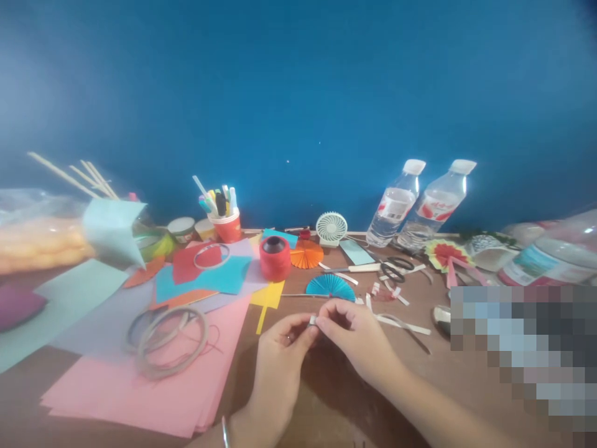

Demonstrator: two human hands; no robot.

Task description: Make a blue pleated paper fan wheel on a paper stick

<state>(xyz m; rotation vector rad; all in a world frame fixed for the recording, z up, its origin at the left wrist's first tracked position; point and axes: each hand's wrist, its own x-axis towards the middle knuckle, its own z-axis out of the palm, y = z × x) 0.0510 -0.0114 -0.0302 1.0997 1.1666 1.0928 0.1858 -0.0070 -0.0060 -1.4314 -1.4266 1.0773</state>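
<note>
Over the front middle of the table, my left hand (282, 354) and my right hand (357, 333) meet fingertip to fingertip. Between them they pinch a small whitish piece (312, 320), too small to tell its kind. Just beyond the fingers lies a blue pleated paper fan (330, 287), with an orange pleated paper fan (306, 254) farther back. A red roll (275, 264) with a dark core stands to their left, beside a yellow paper piece (268, 298). Scissors (394, 269) and white paper strips (403, 323) are scattered right of the hands.
Pink paper sheets (153, 404) with tape rolls (175, 342) on them cover the left side. Along the back stand a cup of pens (227, 225), a small white fan (331, 228) and two water bottles (394, 205). A large bottle (545, 258) lies at the right.
</note>
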